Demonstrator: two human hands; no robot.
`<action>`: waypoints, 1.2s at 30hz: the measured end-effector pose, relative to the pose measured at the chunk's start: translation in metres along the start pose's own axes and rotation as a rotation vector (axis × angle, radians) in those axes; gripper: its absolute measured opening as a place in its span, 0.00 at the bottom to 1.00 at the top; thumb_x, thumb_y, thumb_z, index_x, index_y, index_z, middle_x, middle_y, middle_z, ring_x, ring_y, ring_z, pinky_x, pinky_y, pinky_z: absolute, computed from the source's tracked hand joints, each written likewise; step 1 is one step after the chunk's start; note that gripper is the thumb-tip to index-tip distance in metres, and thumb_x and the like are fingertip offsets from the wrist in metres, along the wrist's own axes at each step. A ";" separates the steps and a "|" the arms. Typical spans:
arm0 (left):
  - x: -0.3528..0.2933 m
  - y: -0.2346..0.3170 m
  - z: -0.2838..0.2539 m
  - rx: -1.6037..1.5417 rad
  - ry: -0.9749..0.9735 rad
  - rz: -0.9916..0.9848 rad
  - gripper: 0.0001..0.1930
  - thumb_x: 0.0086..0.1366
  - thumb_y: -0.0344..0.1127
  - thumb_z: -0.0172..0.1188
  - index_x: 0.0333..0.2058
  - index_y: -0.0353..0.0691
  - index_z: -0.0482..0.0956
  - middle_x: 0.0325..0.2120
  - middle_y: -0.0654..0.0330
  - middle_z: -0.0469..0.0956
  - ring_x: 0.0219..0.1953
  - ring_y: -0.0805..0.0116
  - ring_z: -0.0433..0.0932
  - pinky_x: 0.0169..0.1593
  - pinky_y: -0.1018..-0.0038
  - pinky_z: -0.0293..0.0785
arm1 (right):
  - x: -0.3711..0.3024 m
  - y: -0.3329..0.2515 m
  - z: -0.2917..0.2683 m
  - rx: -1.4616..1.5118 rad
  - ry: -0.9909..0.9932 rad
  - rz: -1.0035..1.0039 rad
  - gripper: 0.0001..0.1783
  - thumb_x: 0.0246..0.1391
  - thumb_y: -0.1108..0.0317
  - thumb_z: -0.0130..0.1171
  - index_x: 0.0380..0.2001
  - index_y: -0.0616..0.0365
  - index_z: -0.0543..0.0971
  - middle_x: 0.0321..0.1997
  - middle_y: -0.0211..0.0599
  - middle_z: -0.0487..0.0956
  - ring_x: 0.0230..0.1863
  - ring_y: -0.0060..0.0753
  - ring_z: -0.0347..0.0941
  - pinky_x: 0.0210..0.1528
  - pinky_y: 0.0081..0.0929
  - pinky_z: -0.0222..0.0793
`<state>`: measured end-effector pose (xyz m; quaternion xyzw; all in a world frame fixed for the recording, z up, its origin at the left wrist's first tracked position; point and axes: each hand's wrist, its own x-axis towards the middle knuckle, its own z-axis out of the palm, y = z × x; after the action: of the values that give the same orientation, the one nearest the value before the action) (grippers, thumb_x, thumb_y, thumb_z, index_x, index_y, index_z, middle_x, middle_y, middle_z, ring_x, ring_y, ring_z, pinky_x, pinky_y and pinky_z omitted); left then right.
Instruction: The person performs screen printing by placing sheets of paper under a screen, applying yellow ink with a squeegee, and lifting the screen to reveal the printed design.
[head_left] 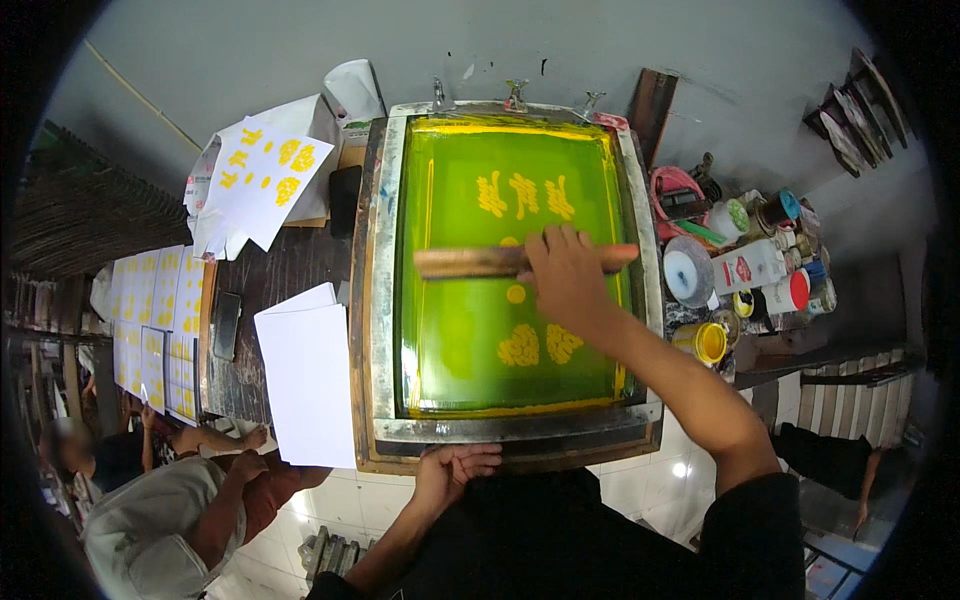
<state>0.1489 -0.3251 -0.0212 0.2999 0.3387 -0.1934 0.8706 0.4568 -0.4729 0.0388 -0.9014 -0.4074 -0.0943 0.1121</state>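
Observation:
My right hand (563, 268) is closed round the wooden handle of a squeegee (465, 263), which lies crosswise over the middle of a green printing screen (455, 330). The squeegee is slightly blurred. Yellow characters, dots and rounded patterns show in the mesh above and below it, with yellow ink along the edges. A grey metal frame (510, 430) surrounds the mesh and sits on a wooden base (366, 440). My left hand (458, 470) is at the near edge of that base, its fingers loosely curled and pointing right, with nothing visible in them.
White paper (305, 380) and a phone (226, 325) lie left of the screen; a yellow-printed sheet (262, 180) is behind them. Jars, bottles and an open yellow ink pot (708, 343) crowd the right side. Clamps (515, 95) line the far edge. Other people are at both sides.

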 end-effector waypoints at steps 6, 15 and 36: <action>-0.002 0.001 -0.001 0.029 0.032 -0.042 0.23 0.68 0.33 0.42 0.47 0.15 0.76 0.50 0.35 0.80 0.46 0.47 0.83 0.51 0.57 0.80 | 0.091 0.063 0.016 -0.072 0.050 -0.007 0.24 0.48 0.61 0.72 0.44 0.59 0.73 0.43 0.45 0.75 0.48 0.51 0.71 0.48 0.45 0.63; 0.000 -0.005 -0.008 -0.072 -0.152 0.077 0.19 0.72 0.29 0.44 0.51 0.15 0.74 0.49 0.32 0.80 0.48 0.42 0.84 0.50 0.55 0.83 | 0.174 0.127 0.023 -0.049 -0.214 -0.005 0.28 0.52 0.58 0.71 0.50 0.60 0.72 0.51 0.49 0.78 0.57 0.49 0.73 0.56 0.48 0.64; 0.003 -0.014 -0.017 0.004 -0.314 0.248 0.15 0.76 0.31 0.49 0.50 0.23 0.77 0.50 0.35 0.79 0.49 0.48 0.83 0.54 0.56 0.82 | 0.152 0.100 0.007 -0.096 -0.267 0.273 0.26 0.58 0.58 0.61 0.56 0.60 0.72 0.52 0.54 0.80 0.57 0.55 0.76 0.63 0.49 0.65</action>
<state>0.1357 -0.3249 -0.0389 0.3070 0.1589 -0.1298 0.9293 0.6312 -0.4270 0.0595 -0.9571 -0.2877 0.0229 0.0258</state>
